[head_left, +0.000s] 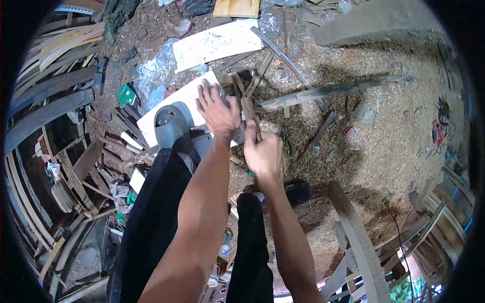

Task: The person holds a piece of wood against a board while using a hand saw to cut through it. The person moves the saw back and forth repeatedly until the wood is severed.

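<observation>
My left hand [218,112] lies with fingers spread on a white board [146,123], near its right end. A grey shoe [173,132] on my foot presses on the same board, left of that hand. Closed in a fist, my right hand [263,154] grips a long brown wooden piece [247,106], like a tool handle. It points away from me along the board's right end; its kind cannot be made out. Several thin wood strips [260,73] lie just beyond it.
Wood shavings cover the ground. A second white board [217,44] lies ahead, and a long weathered pole [333,91] stretches right. Stacked planks [48,118] line the left side. A thick beam [358,237] rises at lower right, and a wide plank [379,22] lies at upper right.
</observation>
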`<state>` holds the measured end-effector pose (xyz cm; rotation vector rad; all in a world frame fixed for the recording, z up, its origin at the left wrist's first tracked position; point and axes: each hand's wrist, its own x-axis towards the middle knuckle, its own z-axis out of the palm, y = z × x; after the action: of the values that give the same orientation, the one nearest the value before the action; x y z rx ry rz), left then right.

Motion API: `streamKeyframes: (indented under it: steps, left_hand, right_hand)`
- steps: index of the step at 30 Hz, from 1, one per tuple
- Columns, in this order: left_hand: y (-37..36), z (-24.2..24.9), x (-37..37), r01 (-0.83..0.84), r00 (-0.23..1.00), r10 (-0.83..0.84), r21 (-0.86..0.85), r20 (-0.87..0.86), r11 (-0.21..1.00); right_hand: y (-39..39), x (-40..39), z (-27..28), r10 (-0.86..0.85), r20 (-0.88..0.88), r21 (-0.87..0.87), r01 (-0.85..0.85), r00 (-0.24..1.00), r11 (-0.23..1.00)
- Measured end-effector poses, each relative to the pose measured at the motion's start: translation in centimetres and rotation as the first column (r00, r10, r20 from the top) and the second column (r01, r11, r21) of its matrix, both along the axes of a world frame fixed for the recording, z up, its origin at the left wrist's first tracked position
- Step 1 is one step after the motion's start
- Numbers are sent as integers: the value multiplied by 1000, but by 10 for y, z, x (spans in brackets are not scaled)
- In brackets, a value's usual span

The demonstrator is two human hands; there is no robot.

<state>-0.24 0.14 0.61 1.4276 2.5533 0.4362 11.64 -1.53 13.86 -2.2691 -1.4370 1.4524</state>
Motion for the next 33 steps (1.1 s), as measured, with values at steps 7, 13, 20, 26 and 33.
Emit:
streamKeyframes:
  steps: [7,13,20,26,33]
  left_hand:
    - [-2,-2,3,-26,1000,26,9,-5,1000]
    - [-2,-5,2,-14,1000,14,17,-26,1000]
    - [-4,-3,3,-2,999,3,22,-50,1000]
    - [-7,-9,2,-14,997,16,31,-72,999]
    - [-5,-5,2,-9,1000,10,27,-22,1000]
  right_hand:
    - [-96,53,68,-83,-103,148,98,991,984]
    - [-98,61,78,-43,-80,20,45,996,999]
    - [-8,10,21,-9,10,12,8,1000,1000]
    - [-102,76,103,-37,-69,-33,35,997,999]
    - [-73,50,45,15,-72,73,-10,997,997]
